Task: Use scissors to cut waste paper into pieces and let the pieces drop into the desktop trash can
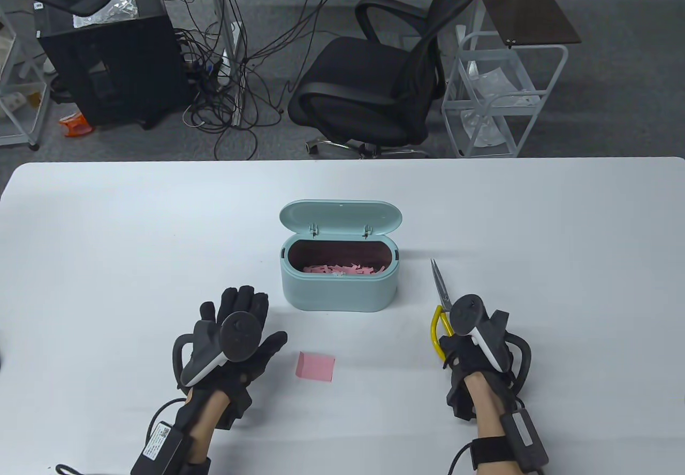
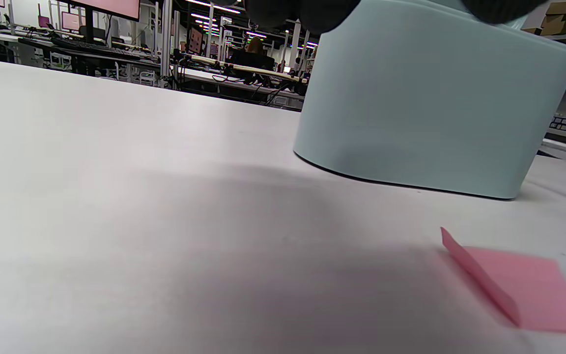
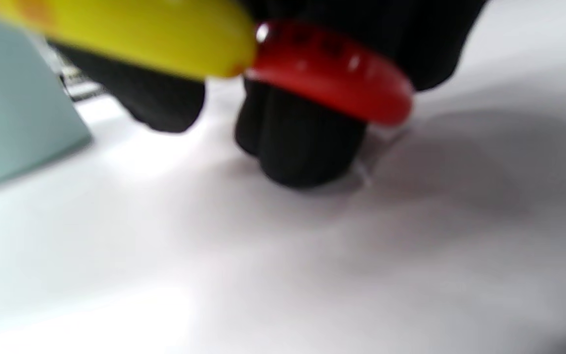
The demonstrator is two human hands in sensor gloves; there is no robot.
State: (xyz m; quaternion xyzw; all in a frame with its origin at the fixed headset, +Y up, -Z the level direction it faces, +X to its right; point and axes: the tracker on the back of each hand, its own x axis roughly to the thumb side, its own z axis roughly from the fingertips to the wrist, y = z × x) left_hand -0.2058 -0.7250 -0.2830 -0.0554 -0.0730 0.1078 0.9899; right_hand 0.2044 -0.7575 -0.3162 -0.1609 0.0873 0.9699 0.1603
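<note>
Paper [image 1: 316,366], a pink sheet with one edge folded up, lies flat between your hands, just in front of the open trash can [image 1: 339,288]. Your left hand [image 1: 241,330] rests relaxed, holding nothing; your right hand [image 1: 473,344] curls around the scissors [image 1: 442,304] handles. Cutting away from the can would scatter pieces. Your right fingers are blurred and mostly hidden.

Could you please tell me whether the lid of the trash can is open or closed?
Open: the pale green lid is hinged back, showing pink paper scraps inside.
</note>
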